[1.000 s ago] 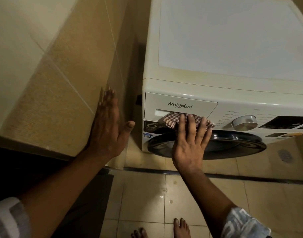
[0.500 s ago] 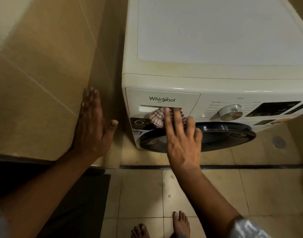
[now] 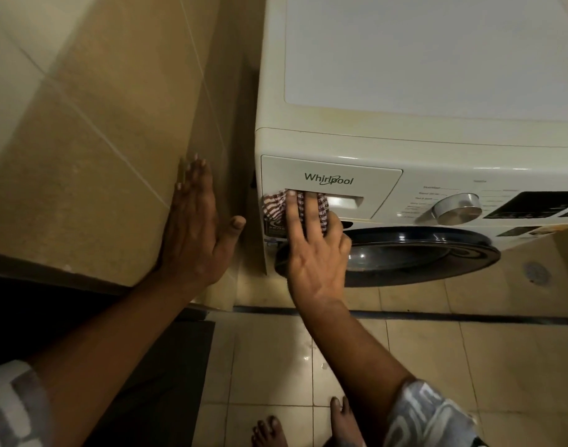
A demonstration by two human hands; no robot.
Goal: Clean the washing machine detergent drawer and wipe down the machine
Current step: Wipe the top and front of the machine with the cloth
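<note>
Setting: beige tiled floor (image 3: 437, 366), tiled wall (image 3: 82, 140).
Writing: "Whirlpool" on closed detergent drawer (image 3: 372, 182), top left of cream washing machine (image 3: 437, 59).
Right hand (image 3: 314, 253): straight fingers (image 3: 292, 217) press red-checked cloth (image 3: 273, 204) on drawer's left end.
Left hand (image 3: 195, 240): flat on wall, fingers straight.
</note>
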